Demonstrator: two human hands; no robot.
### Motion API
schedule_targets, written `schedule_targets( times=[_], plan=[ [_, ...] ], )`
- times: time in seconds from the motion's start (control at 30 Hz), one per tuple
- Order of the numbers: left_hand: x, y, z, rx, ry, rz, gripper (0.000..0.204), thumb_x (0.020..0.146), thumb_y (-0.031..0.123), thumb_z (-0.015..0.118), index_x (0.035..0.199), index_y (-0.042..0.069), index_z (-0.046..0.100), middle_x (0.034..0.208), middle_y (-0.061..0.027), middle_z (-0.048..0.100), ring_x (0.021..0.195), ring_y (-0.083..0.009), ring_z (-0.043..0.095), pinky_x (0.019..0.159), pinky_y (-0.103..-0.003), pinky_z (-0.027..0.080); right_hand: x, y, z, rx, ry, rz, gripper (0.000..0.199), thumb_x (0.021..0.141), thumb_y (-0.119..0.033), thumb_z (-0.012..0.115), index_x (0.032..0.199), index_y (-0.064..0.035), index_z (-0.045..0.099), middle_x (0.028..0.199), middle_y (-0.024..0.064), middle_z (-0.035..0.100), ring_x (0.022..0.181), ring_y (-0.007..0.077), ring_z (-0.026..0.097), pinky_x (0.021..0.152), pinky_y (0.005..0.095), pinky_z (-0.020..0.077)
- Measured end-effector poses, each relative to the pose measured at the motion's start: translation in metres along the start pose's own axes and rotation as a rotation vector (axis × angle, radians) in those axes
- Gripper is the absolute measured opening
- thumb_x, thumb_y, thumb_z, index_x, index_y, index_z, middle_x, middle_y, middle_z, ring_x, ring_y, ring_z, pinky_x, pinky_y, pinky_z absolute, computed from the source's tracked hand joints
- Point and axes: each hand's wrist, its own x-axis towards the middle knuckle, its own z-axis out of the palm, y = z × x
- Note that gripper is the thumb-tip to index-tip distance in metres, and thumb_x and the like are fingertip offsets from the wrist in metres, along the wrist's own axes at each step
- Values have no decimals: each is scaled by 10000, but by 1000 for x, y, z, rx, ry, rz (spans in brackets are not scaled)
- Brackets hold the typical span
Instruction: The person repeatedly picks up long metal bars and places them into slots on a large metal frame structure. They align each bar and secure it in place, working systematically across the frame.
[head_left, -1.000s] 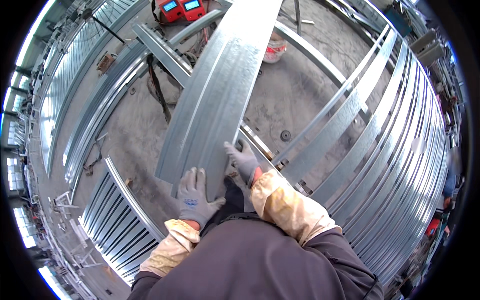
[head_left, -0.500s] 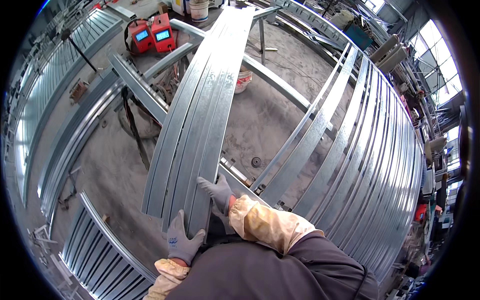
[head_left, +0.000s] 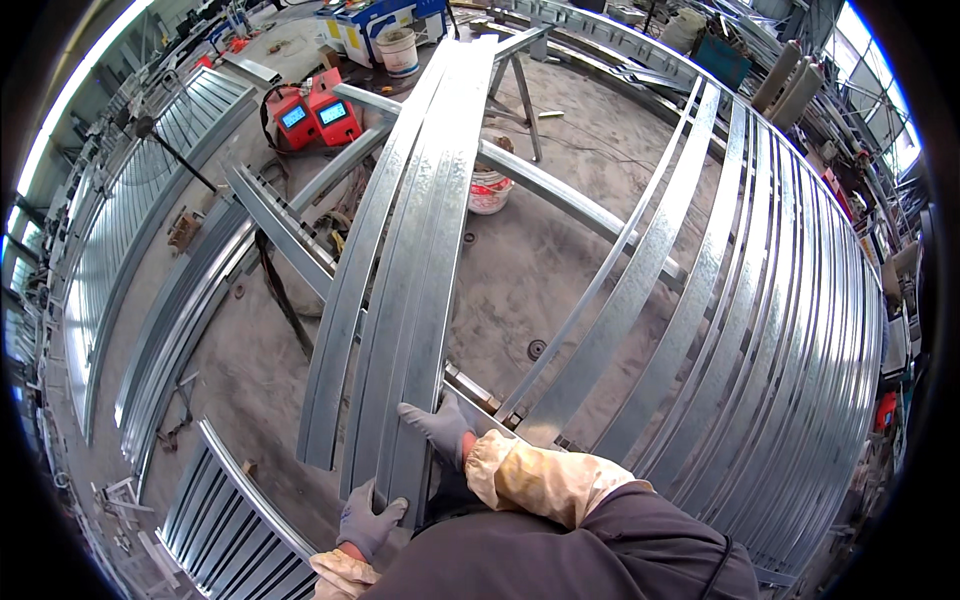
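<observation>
Both my hands wear grey gloves. My left hand [head_left: 370, 520] grips the near end of a long galvanized metal profile [head_left: 408, 330], thumb on its top face and fingers at its edge. A little farther along, my right hand [head_left: 438, 427] clasps the same profile's right edge, thumb laid over the top and fingers hidden beneath. This ribbed piece may be two profiles lying edge to edge; I cannot tell. Left of it lies another metal profile [head_left: 350, 290], separated by a narrow gap at the near end. Both run away from me across a steel support frame [head_left: 570, 193].
Many spaced metal profiles [head_left: 650, 385] lie side by side on the right. More stacked profiles [head_left: 240, 515] are at lower left. Two red machines with lit screens [head_left: 335, 118] stand beyond the frame, near a bucket [head_left: 490, 192]. A white bucket [head_left: 397, 52] stands farther back.
The held profile has come nearer to me and away from the left-hand profile, opening a gap between them. Both hands keep their hold, and the view has shifted slightly.
</observation>
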Motion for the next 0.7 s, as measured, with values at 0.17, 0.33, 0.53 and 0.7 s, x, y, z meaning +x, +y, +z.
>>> schedule_targets(
  times=[0.17,0.33,0.53,0.7],
  plan=[
    [2,37,-24,-148,-222,-152,754,803,402,806,1378,-18,558,997,-166,731,878,-199,703,805,-338,545,3,6,-1,142,-40,-49,841,832,-411,851,1361,69,407,1169,202,676,1013,239,691,882,359,575],
    [4,23,-18,-387,-283,-84,673,805,296,821,1343,-7,551,982,-99,730,773,-135,677,723,-303,543,-1,0,1,180,-33,-52,807,837,-392,854,1352,67,434,1155,183,681,989,228,693,874,357,578],
    [0,16,-10,-598,-303,-20,660,800,256,837,1339,0,554,1082,-75,705,922,-139,655,826,-306,537,39,22,-15,319,-145,-2,791,860,-524,801,1329,37,502,1102,123,689,915,187,684,836,322,564],
    [-5,25,-11,-462,-233,93,686,794,271,844,1347,-9,550,1170,-114,690,1078,-194,649,957,-329,510,152,-51,-68,651,-385,-121,617,982,-548,632,1223,20,630,1016,84,712,854,170,694,742,327,573]
  ],
)
